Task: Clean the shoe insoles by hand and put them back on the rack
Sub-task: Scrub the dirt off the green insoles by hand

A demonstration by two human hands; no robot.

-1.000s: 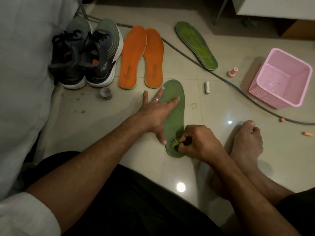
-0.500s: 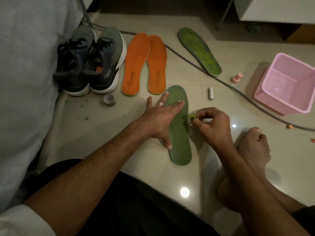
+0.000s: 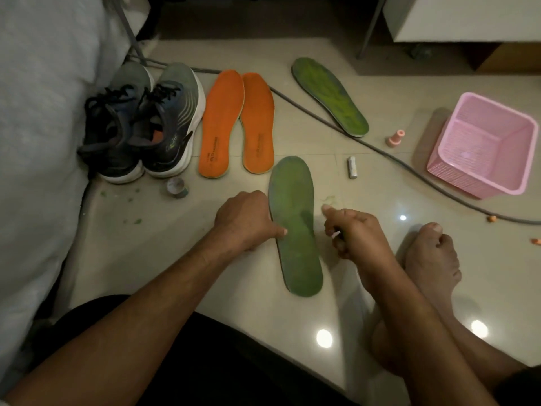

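Observation:
A dull green insole (image 3: 295, 227) lies lengthwise on the tiled floor in front of me. My left hand (image 3: 246, 221) sits at its left edge, fingers curled under and thumb tip pressed on the insole's surface. My right hand (image 3: 351, 232) hovers just right of the insole, fingers curled in and thumb sticking out, with nothing visible in it. A faint pale-green scrap (image 3: 329, 198) lies on the floor just beyond that thumb. Further back lie a second green insole (image 3: 329, 96) and two orange insoles (image 3: 222, 124) side by side.
A pair of dark running shoes (image 3: 140, 124) stands at the left against white bedding (image 3: 35, 142). A pink mesh basket (image 3: 433, 159) sits at the right. A grey cable (image 3: 409, 168), a small white cylinder (image 3: 352, 167), a pink cap (image 3: 395, 138) and a tape roll (image 3: 177, 187) litter the floor. My bare foot (image 3: 430, 256) rests right of my hand.
My left hand went from lying flat on the insole to curling at its left edge. My right hand carried a green scrap off the heel to the insole's right side; the scrap no longer shows in it.

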